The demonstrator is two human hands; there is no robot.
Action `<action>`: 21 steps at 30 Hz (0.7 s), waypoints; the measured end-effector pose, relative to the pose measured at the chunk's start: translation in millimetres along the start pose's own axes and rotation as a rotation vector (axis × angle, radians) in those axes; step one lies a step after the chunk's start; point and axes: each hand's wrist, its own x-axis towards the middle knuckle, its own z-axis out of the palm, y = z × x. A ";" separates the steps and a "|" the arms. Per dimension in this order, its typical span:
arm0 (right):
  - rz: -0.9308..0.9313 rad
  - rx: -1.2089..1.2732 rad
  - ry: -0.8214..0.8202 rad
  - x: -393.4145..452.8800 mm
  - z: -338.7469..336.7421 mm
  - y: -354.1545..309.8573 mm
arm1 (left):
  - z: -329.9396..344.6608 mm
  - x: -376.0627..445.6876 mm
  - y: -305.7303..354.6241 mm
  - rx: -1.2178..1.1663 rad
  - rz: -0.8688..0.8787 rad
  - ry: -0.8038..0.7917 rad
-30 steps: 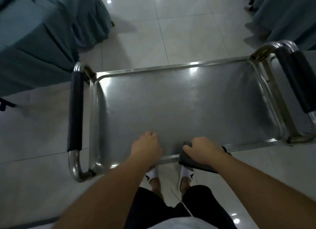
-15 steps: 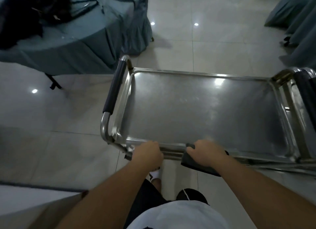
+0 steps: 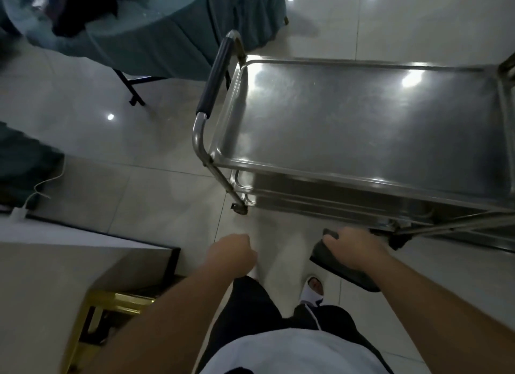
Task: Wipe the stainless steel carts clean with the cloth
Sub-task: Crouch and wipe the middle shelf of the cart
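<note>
Right now, head view, the only view I have:

Cart position: the stainless steel cart point(image 3: 362, 128) sits ahead and to the right of me, its long axis running left to right, with the top tray tilted across the upper right of the view.
Cloth: my right hand point(image 3: 354, 248) holds the dark cloth point(image 3: 342, 270); the fingers are curled over its top edge and the rest hangs below the hand.
Right hand to cart: it is just below the cart's near rail, close to the lower frame, and I cannot tell whether it touches the metal.
Left hand: my left hand point(image 3: 231, 252) is loosely fisted, fingers curled in and holding nothing, well clear of the cart and lower left of its near corner.
Nearer hand: the right, by a good margin, and it already has the cloth.
Edges: a raised rim runs round the tray, and a black-sleeved handle point(image 3: 214, 75) stands at the left end; the far right end is cut off by the frame.
Lower shelf: visible under the near rail point(image 3: 320, 198).
Room: open tiled floor point(image 3: 139, 128) on the left, a draped table point(image 3: 156, 36) beyond the handle, and a pale counter edge point(image 3: 83, 251) at my left.
Judgement: the next wipe means lifting the cloth up and forward over the near rim.
</note>
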 end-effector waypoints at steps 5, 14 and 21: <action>0.044 0.054 0.003 1.7 21.0 -18.5 | 3.6 10.0 -22.2 -0.018 -0.006 0.004; 0.113 0.246 0.014 47.0 88.3 -110.3 | 35.8 54.7 -89.1 -0.171 0.077 -0.138; 0.075 0.224 0.051 102.7 139.8 -163.6 | 35.8 125.6 -125.3 -0.171 0.056 -0.129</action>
